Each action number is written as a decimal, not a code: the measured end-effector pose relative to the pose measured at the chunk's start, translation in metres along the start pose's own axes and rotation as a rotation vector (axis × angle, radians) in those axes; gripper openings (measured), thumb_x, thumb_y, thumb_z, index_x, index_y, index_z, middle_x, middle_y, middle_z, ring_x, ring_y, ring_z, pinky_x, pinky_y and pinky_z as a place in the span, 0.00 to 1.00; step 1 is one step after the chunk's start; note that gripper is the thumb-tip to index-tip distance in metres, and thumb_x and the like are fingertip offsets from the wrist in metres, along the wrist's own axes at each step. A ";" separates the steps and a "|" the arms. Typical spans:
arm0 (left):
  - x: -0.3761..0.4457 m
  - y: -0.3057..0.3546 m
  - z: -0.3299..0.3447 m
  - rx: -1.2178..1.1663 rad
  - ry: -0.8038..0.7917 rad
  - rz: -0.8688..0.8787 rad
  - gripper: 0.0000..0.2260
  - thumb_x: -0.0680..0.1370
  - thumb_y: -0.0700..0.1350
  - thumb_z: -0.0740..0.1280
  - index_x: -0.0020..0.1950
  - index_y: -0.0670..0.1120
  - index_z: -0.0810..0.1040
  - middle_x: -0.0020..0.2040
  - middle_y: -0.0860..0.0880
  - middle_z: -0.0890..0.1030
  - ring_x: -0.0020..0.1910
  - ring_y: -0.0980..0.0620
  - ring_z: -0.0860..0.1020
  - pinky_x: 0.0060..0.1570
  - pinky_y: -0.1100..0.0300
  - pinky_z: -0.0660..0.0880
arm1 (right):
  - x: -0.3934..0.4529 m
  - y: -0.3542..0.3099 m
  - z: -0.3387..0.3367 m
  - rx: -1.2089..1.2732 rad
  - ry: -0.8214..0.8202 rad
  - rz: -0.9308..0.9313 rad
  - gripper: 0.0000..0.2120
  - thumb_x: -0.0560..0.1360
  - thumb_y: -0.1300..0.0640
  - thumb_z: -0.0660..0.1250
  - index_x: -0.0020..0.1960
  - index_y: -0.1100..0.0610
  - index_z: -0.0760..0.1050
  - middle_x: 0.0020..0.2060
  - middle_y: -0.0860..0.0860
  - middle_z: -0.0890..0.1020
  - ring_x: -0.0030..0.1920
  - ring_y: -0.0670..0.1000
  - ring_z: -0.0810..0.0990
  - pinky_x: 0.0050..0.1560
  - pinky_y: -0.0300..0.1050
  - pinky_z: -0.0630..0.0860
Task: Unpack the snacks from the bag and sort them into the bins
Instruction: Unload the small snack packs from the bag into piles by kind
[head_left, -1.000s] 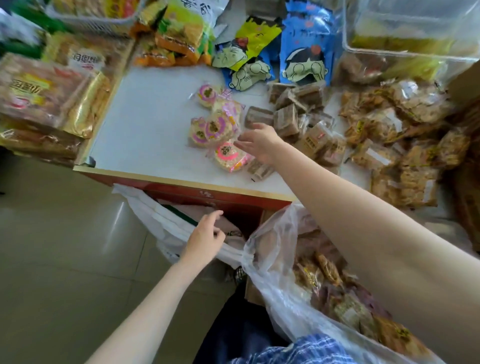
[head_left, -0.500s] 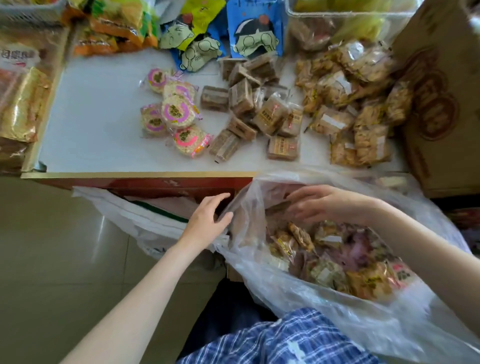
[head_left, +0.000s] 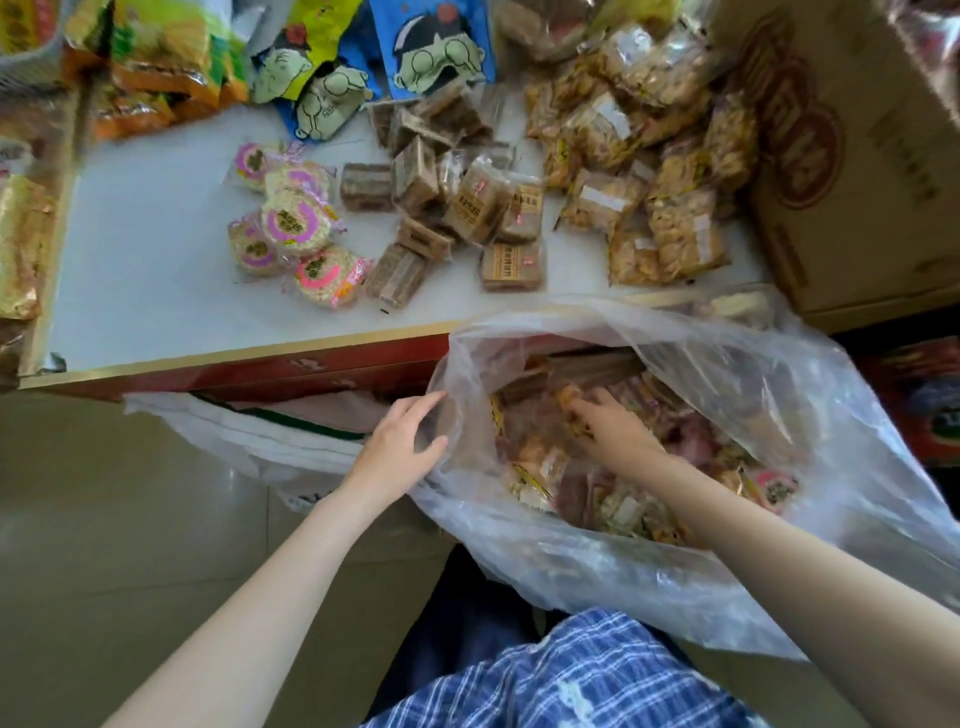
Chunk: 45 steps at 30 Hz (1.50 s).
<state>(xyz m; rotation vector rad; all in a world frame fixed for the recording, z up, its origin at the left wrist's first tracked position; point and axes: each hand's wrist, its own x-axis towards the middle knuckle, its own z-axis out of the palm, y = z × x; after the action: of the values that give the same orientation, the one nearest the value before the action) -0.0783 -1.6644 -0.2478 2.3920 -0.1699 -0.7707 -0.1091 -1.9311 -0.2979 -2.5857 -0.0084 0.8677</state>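
A large clear plastic bag (head_left: 779, 415) full of mixed snack packets (head_left: 597, 499) hangs open below the table's front edge. My right hand (head_left: 608, 431) is inside it, fingers curled down onto a small orange-brown packet (head_left: 569, 402) among the others. At the bag's left rim, my left hand (head_left: 400, 447) holds the plastic between thumb and fingers. On the white table (head_left: 145, 249) lie three sorted groups: round pink-ringed rice cakes (head_left: 296, 228), brown square bars (head_left: 462, 208), and golden peanut-brittle packets (head_left: 654, 208).
A big cardboard box (head_left: 857, 156) stands at the table's right end. Blue and yellow cartoon snack bags (head_left: 436, 47) and orange-green packs (head_left: 156, 67) line the back. Gold packs (head_left: 21, 244) lie at the left. A white bag (head_left: 249, 431) hangs under the table.
My right hand has come back from the table, where it left a brown bar, and gone down into the bag onto a packet. The left hand stays at the bag's rim.
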 end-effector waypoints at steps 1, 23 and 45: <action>0.001 0.003 0.000 0.000 0.010 0.002 0.24 0.79 0.45 0.63 0.74 0.52 0.62 0.70 0.50 0.65 0.69 0.52 0.65 0.63 0.64 0.61 | -0.009 -0.001 -0.016 0.075 0.053 -0.048 0.21 0.75 0.61 0.63 0.67 0.50 0.68 0.60 0.55 0.69 0.57 0.59 0.75 0.52 0.45 0.70; 0.006 0.024 -0.002 -0.002 0.084 0.045 0.22 0.79 0.47 0.63 0.73 0.53 0.64 0.71 0.49 0.64 0.69 0.51 0.65 0.64 0.59 0.62 | 0.042 0.020 -0.234 0.564 0.637 0.226 0.26 0.74 0.62 0.62 0.71 0.54 0.64 0.63 0.54 0.72 0.61 0.54 0.74 0.60 0.53 0.75; 0.000 0.013 0.001 0.062 -0.005 -0.001 0.24 0.79 0.46 0.63 0.74 0.52 0.62 0.71 0.47 0.62 0.69 0.48 0.65 0.62 0.60 0.63 | 0.009 -0.001 0.022 0.036 -0.036 -0.085 0.23 0.75 0.64 0.64 0.68 0.52 0.71 0.60 0.55 0.78 0.56 0.55 0.77 0.52 0.44 0.74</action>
<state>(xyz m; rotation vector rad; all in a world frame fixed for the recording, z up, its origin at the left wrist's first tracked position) -0.0778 -1.6751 -0.2408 2.4489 -0.1975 -0.7829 -0.1142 -1.9207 -0.3182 -2.5169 -0.1110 0.8748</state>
